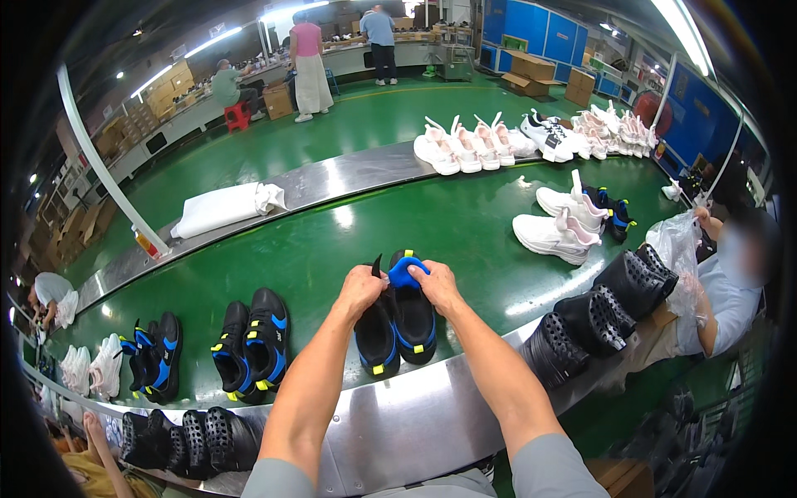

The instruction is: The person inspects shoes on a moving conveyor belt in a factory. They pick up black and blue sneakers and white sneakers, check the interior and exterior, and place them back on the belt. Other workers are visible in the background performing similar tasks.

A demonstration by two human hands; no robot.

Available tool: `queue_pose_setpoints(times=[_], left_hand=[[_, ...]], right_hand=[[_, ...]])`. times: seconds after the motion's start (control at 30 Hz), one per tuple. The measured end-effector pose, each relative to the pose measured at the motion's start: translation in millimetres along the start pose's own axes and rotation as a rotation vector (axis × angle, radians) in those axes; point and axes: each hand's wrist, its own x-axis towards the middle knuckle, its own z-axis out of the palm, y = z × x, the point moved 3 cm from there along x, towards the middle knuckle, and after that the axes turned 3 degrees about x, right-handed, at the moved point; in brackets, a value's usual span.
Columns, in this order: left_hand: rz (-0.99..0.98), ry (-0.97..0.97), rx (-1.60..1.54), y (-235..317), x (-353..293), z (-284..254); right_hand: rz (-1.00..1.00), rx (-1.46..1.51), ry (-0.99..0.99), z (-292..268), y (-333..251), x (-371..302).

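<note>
On green belt, hands (398,286) gripping black shoes (394,324)

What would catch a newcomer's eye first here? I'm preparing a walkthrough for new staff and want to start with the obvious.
Dead centre, the left hand and right hand grip a blue insert at the opening of a black, blue and yellow shoe on the glossy green conveyor. Behind it, a row of white sneakers lines the belt's far edge. Black perforated shoe moulds are stacked along the near right rim.

2 black sneakers (394,328) with blue and yellow trim lie side by side at frame centre, heels toward the viewer.
</note>
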Motion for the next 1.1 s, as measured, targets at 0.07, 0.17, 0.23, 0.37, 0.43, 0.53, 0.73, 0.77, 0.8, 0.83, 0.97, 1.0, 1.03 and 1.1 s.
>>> queue_pose_setpoints(times=[0.07,0.17,0.23,0.37,0.43,0.53,0.73,0.77,0.8,0.83,0.97,1.0,1.03,1.1], left_hand=[[0.003,-0.012,-0.007,-1,0,-3],[0.056,0.024,0.0,-6,-2,-6],[0.132,0.086,0.066,0,-9,-8],[0.797,0.545,0.603,52,-128,-1],[0.608,0.411,0.649,24,-184,-8],[0.574,0.158,0.742,-20,-177,28],[0.549,0.175,0.527,-2,-156,41],[0.586,0.201,0.506,0,-164,35],[0.618,0.231,0.495,-1,-173,25],[0.622,0.274,0.447,-6,-179,21],[0.738,0.382,0.358,10,-193,16],[0.756,0.386,0.335,16,-193,16],[0.768,0.394,0.318,20,-194,15],[0.781,0.366,0.268,30,-193,22]], right_hand=[[0.029,0.022,-0.018,0,-3,-1],[0.059,0.033,-0.052,3,-8,-2],[0.078,0.013,-0.083,0,-12,-3],[-0.078,-0.182,0.061,-18,-23,-36],[-0.087,-0.353,-0.046,-11,-52,-79],[-0.396,-0.288,-0.031,-4,-10,-101],[-0.54,-0.314,0.031,-113,-111,-153],[-0.464,-0.294,0.151,-153,-133,-168],[-0.388,-0.264,0.268,-195,-144,-177],[-0.322,-0.319,0.43,-240,-147,-183],[0.002,-0.984,0.619,-400,-74,-205],[0.145,-1.041,0.562,-424,-50,-207],[0.191,-1.064,0.475,-434,-33,-208],[0.28,-1.061,0.356,-439,-7,-208]])
